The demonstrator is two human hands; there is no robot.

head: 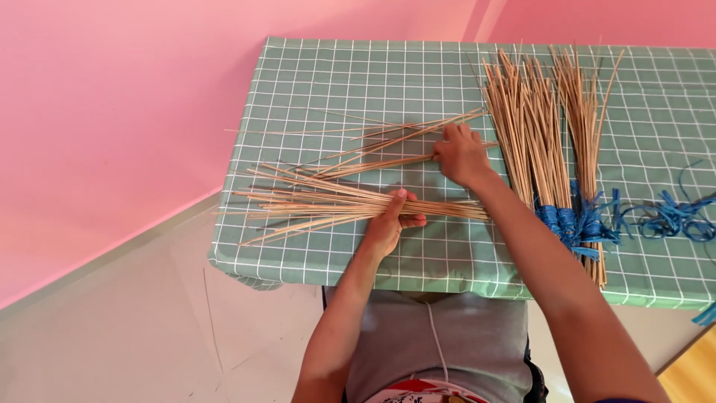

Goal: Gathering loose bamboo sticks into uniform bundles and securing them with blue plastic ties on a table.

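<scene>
Left hand (389,224), nearest the body, is closed around a gathered bunch of thin tan sticks (335,203) lying flat across the table, thumb over the top, tips fanning out to the left. Right hand (460,154), a little farther out, has its fingers pinched together on the end of a smaller, looser group of sticks (373,153); whether it grips one stick or several cannot be told.

Progress, as judged: two loose groups of sticks are laid out under the hands, the near one already collected fairly tight, the far one spread and only partly drawn together. Neither carries a tie.

Count: two loose groups on the left half; the individual sticks are too many and too fine to count. Beyond and to the right lie tied bundles (548,127), three as far as can be made out, bound with blue strips (570,222). Loose blue strips (675,216) lie at the far right on the green checked tablecloth (313,75).
</scene>
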